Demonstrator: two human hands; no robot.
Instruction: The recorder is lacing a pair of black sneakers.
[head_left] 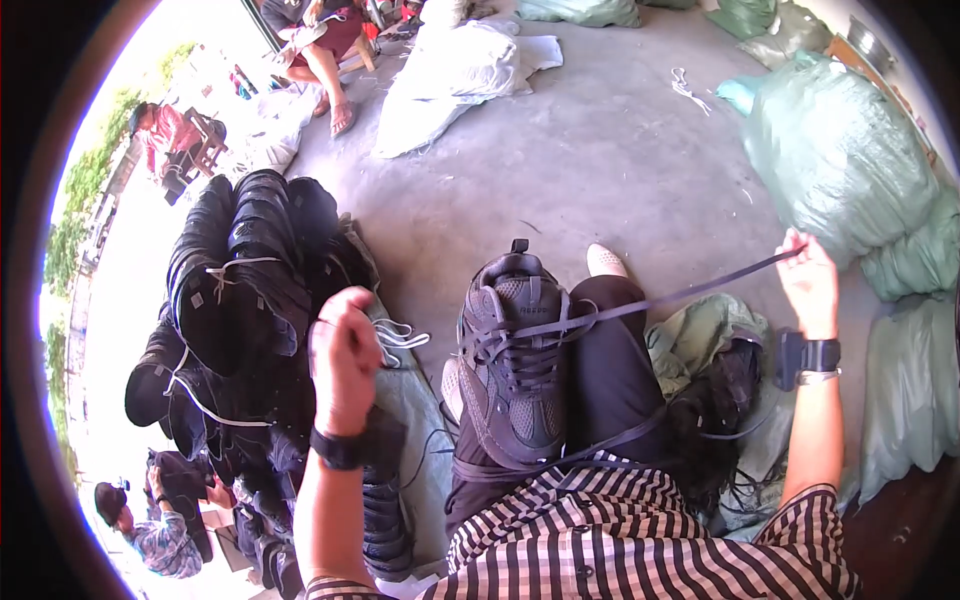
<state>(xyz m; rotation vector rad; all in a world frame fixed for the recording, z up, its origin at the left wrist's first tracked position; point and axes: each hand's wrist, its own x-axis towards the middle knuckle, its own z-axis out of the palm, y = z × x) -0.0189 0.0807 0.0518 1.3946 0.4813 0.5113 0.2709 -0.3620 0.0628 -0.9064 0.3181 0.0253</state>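
1. Shoe (520,365) on lap (612,390), heel at 12 o'clock, toe at 6.
2. Lace (700,286) runs out between 2 and 3, looks taut.
3. Right hand (808,285): grip pinching lace.
4. Left hand (345,360) at 9, off shoe, fingers curled; can't tell if holding anything.
5. Probably best: steady shoe, draw evenly, keep lace untwisted.
6. Shoe pile (235,270) between 9 and 10.

Lettering: 1 short word, small and soft-edged, on the tongue (522,293) of the dark shoe (515,362); it sits just above the lace (690,291) drawn across the front; labels: at least 2 small pale rectangles, 1 at (196,298) and another nearby, on the stacked dark shoe pieces (215,335); any print on these is too small to read.
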